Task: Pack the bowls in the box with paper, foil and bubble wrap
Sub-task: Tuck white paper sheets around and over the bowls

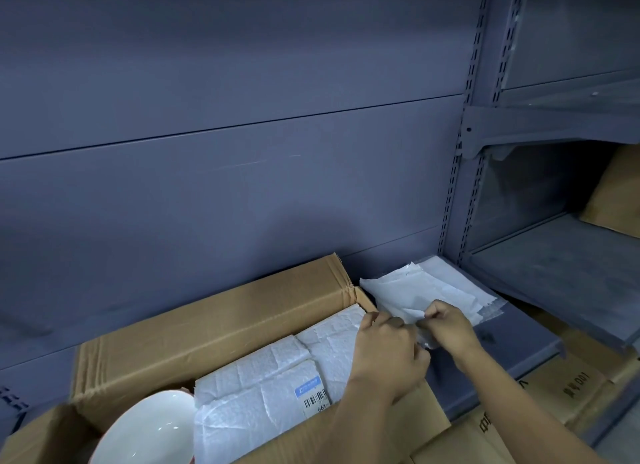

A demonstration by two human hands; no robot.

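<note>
An open cardboard box (207, 328) stands on a grey shelf, its back flap upright. Inside lie white foam-like wrapped packages (263, 387), one with a barcode label (313, 392). A white bowl (149, 429) leans at the box's left end. To the right of the box a stack of white paper sheets (433, 287) lies on the shelf. My left hand (384, 353) and my right hand (450, 325) meet at the stack's near edge, both pinching the corner of one thin sheet (414, 316).
The grey metal back panel (242, 152) of the shelving rises behind the box. To the right are slotted uprights (457, 200) and lower shelves with a cardboard box (616, 193). More printed cartons (554, 394) sit below the shelf edge at the right.
</note>
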